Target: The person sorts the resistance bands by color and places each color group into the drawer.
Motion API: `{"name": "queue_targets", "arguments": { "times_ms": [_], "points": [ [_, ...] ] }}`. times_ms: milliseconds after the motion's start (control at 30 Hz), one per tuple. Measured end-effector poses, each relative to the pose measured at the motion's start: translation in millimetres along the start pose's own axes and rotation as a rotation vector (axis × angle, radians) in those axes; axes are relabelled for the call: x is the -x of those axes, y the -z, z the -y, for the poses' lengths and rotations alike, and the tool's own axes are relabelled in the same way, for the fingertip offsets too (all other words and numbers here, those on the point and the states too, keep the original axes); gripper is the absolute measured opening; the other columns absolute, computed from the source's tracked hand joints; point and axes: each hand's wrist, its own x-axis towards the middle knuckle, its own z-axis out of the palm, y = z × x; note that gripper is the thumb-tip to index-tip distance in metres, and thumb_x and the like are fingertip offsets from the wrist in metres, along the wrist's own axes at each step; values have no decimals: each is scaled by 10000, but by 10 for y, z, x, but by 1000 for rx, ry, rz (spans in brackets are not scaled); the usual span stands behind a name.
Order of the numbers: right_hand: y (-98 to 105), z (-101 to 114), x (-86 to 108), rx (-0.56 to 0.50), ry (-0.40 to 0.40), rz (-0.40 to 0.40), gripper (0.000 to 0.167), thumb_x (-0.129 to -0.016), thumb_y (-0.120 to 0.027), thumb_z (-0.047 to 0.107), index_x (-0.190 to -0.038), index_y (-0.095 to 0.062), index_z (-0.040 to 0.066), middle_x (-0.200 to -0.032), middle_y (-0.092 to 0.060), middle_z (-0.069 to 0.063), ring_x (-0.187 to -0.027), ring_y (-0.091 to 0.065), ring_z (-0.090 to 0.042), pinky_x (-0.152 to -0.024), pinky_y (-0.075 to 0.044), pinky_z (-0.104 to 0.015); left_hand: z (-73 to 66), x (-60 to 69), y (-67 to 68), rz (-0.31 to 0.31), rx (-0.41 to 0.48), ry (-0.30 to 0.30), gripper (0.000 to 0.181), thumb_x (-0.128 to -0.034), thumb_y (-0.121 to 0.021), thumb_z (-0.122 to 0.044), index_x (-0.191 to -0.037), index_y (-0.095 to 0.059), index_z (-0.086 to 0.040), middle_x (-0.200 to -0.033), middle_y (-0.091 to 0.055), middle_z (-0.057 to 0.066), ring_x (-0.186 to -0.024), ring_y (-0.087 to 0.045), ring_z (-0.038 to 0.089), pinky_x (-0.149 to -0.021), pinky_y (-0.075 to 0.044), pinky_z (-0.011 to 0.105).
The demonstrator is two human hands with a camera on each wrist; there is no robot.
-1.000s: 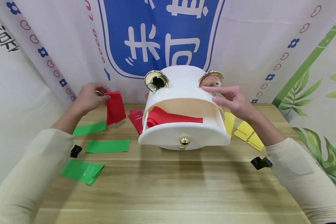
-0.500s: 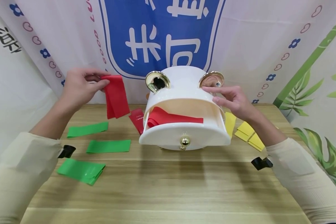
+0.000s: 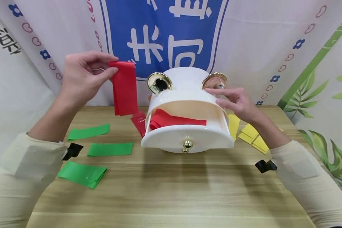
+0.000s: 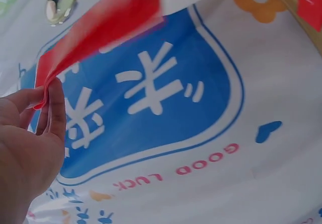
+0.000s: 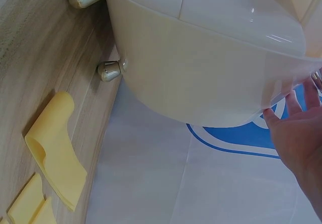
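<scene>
My left hand (image 3: 84,76) pinches the top end of a red resistance band (image 3: 126,90) between thumb and fingers. The band hangs folded in the air, left of a white frog-shaped box (image 3: 188,84) with gold-rimmed eyes. The box's drawer (image 3: 165,139) is pulled out, and another red band (image 3: 176,121) lies inside it. With fingers fairly straight, my right hand (image 3: 240,103) touches the box's right side near the eye. The right wrist view shows those fingertips against the white wall (image 5: 201,78). A printed dark red band (image 3: 138,123) lies left of the box, partly hidden.
Several green bands (image 3: 109,149) lie on the left of the wooden table (image 3: 171,196). Yellow bands (image 3: 249,133) lie to the right of the box, one partly behind it. A printed curtain (image 3: 245,38) hangs close behind the table.
My left hand has lifted the red band up off the table's left back area and moved it slightly right, nearer the box. My right hand and the box have stayed put.
</scene>
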Motion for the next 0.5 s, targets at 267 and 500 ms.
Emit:
{"name": "queue_targets", "arguments": {
  "times_ms": [267, 500],
  "points": [
    [7, -8, 1, -7, -5, 0, 459, -899, -568, -49, -1292, -738, 115, -1269, -733, 26, -1252, -596, -222, -1103, -439, -298, -223, -34, -56, 0, 36, -104, 241, -943, -718, 1, -1179, -767, 1, -1098, -777, 52, -957, -742, 41, -863, -556, 170],
    [12, -21, -7, -15, 0, 4, 446, -901, -575, -35, -1295, -734, 100, -1266, -734, 18, -1222, -598, -212, -1062, -435, -307, -413, -42, -127, -14, 72, -221, 267, -938, -703, 38, -1202, -747, 27, -1128, -764, 92, -1027, -747, 132, -885, -570, 217]
  ]
}}
